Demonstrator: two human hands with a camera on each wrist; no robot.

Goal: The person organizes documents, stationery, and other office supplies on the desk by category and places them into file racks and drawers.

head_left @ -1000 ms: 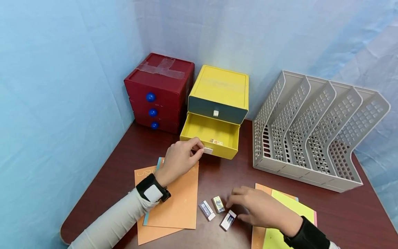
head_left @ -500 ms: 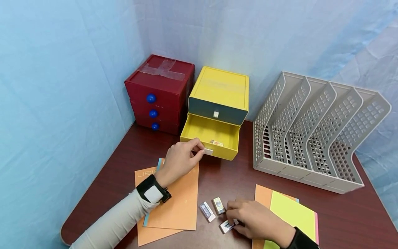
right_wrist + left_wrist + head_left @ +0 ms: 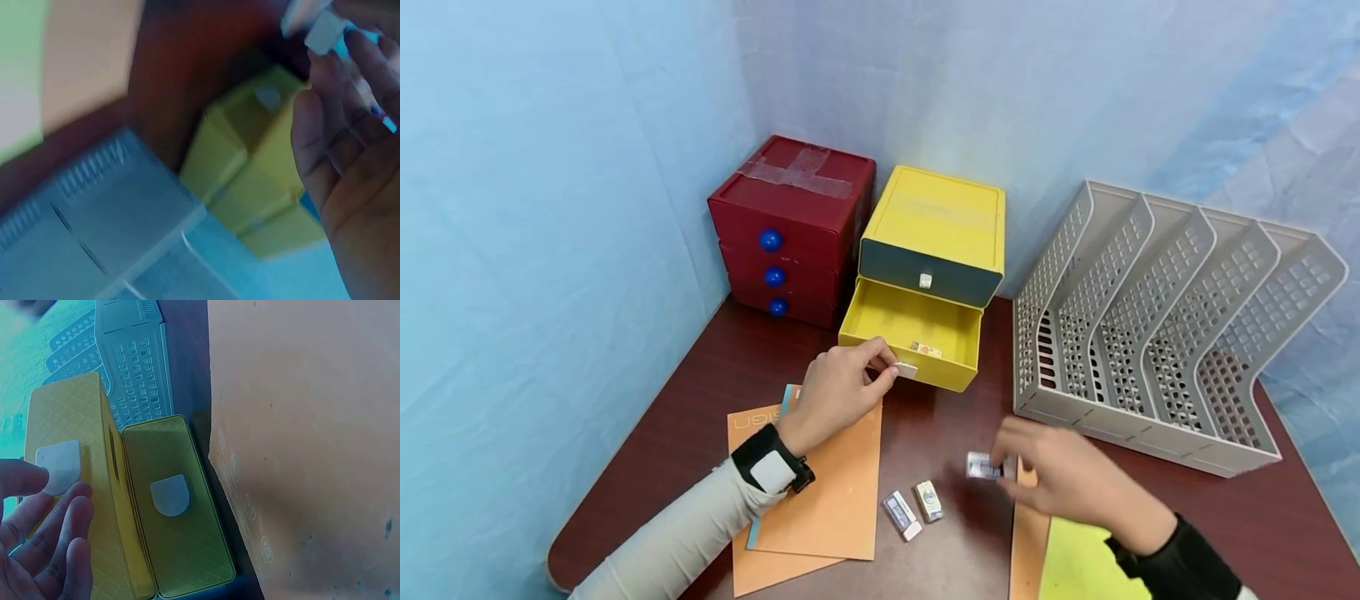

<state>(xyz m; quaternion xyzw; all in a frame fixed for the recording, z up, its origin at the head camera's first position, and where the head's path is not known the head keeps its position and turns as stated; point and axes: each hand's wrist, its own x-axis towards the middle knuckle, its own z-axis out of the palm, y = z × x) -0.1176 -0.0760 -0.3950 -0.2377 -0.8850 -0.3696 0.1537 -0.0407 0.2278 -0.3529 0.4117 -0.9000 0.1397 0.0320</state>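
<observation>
My left hand (image 3: 844, 385) pinches the white handle (image 3: 906, 370) of the pulled-out lower drawer (image 3: 942, 372) of the yellow drawer unit (image 3: 936, 204). A small eraser (image 3: 927, 349) lies inside that drawer, near its front wall. Above the table, my right hand (image 3: 1060, 475) holds an eraser (image 3: 982, 466) between thumb and fingers. The right wrist view, blurred, shows the eraser's white end (image 3: 326, 32) at the fingertips. Two more erasers stay on the table between the hands: a white and blue one (image 3: 902, 515) and a yellowish one (image 3: 928, 502).
A red drawer unit (image 3: 792, 221) with blue knobs stands left of the yellow one. At right is a grey file rack (image 3: 1150, 333). Orange notebooks (image 3: 823, 500) lie under the left forearm. Yellow and orange notebooks (image 3: 1086, 562) lie beneath the right arm.
The right hand came down on the nearest eraser, took hold of it, and lifted it up and to the right. The left hand has stayed at the drawer handle.
</observation>
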